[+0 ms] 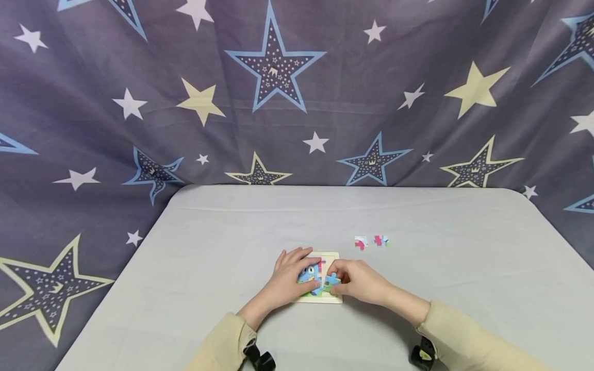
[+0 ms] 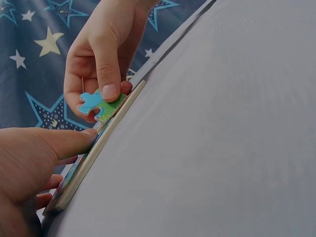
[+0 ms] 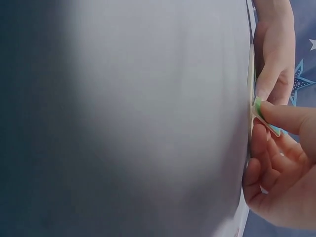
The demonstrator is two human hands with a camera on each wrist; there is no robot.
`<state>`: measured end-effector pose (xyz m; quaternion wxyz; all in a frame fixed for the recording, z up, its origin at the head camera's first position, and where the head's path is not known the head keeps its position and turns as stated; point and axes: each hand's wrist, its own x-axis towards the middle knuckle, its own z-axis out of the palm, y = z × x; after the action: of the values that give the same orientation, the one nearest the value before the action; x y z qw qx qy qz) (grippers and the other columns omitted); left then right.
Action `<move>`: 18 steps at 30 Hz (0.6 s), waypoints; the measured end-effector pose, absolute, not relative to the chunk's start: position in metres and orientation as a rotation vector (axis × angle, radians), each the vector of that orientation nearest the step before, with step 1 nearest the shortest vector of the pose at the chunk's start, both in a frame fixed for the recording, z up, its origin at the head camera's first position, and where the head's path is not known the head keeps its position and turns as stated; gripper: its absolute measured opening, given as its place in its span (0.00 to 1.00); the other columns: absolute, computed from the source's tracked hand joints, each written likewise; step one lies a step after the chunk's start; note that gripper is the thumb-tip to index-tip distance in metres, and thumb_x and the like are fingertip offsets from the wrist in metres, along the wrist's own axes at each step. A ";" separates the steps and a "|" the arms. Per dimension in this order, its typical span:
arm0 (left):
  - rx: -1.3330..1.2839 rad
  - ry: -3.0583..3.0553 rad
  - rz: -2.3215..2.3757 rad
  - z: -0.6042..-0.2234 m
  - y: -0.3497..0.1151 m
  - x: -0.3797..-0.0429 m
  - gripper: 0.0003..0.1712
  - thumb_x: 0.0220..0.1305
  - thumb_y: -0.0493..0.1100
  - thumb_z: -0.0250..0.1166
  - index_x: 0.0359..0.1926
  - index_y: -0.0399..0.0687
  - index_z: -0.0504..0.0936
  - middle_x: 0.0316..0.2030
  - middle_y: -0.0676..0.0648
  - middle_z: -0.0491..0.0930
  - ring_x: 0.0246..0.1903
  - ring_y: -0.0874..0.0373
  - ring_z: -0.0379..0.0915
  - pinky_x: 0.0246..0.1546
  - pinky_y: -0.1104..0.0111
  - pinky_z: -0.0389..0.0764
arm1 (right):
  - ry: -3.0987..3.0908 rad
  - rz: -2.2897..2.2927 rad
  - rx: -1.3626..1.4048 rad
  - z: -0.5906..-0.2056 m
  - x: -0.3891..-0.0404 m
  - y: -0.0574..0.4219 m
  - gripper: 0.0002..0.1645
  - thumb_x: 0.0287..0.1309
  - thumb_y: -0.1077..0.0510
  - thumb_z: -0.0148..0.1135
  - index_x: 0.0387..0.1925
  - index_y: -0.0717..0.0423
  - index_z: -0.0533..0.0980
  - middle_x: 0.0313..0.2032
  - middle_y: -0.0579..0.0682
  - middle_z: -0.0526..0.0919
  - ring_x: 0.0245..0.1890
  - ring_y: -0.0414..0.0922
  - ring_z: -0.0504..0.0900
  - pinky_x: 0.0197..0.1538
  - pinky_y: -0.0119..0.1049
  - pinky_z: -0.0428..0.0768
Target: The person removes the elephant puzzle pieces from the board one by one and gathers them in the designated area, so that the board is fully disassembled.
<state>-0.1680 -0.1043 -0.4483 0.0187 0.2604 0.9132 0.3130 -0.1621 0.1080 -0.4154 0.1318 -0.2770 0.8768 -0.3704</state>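
A small puzzle tray with a pale wooden frame [image 1: 330,300] lies on the table, its left part filled with a blue cartoon picture. My left hand [image 1: 287,277] rests over that left side, fingers spread and thumb extended across the picture. Between thumb and fingers, my right hand [image 1: 361,281] pinches a blue and green jigsaw piece [image 2: 109,107] above the tray's right part. In the left wrist view, the piece is tilted close to the frame, near the left thumb. Pale bare backing shows beside the picture; the left hand hides some of it.
Two loose jigsaw pieces, one white and pink [image 1: 360,242] and one multicoloured [image 1: 381,240], lie beyond the tray to the right. A light grey cloth covers the table [image 1: 223,232]. Behind it hangs a dark curtain with stars [image 1: 297,123].
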 end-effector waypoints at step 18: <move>0.808 2.845 0.953 -0.448 -0.103 -0.168 0.28 0.56 0.52 0.63 0.58 0.53 0.72 0.64 0.44 0.61 0.66 0.44 0.48 0.64 0.44 0.39 | 2.600 -1.152 -0.757 -0.416 -0.169 0.129 0.12 0.50 0.61 0.64 0.39 0.52 0.74 0.20 0.41 0.73 0.19 0.34 0.67 0.23 0.26 0.68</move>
<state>-0.1677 -0.1034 -0.4477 0.0169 0.2600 0.9154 0.3067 -0.1692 0.1286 -0.4159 0.0995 -0.2561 0.8791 -0.3894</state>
